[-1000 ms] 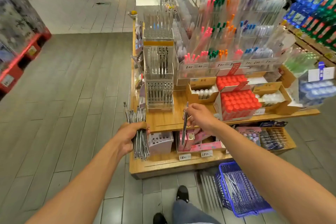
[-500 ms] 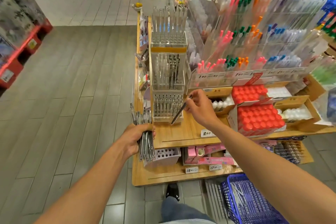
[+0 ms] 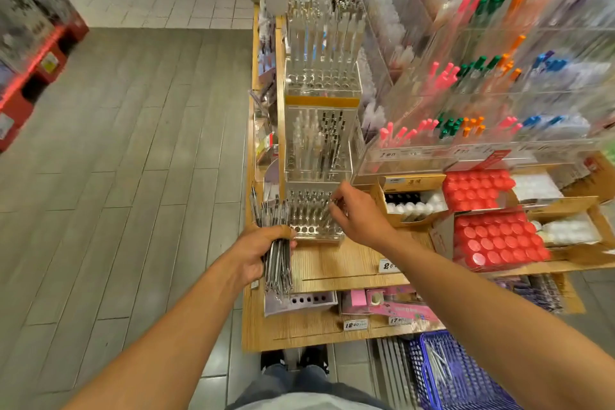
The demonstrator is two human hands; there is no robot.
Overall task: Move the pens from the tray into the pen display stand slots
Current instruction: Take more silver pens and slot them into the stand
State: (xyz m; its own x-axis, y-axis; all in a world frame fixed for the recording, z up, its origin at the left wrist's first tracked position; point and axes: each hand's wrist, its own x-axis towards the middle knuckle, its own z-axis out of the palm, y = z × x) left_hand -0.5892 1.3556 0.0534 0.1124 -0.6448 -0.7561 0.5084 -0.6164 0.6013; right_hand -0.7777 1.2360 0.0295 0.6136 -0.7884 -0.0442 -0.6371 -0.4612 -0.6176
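The left hand clamps its grip around a thick bundle of slim silvery pens, beside the clear tiered pen display stand on the wooden tabletop. The right hand pinches a pen top at the stand's lowest tier; motion blur hides detail.

Price tag on the lower shelf's front edge reads "18", small digits after it blurred. Tag beside it starts "17". Tag on the clear rack's front strip looks like "180", motion-blurred. Other labels unreadable.
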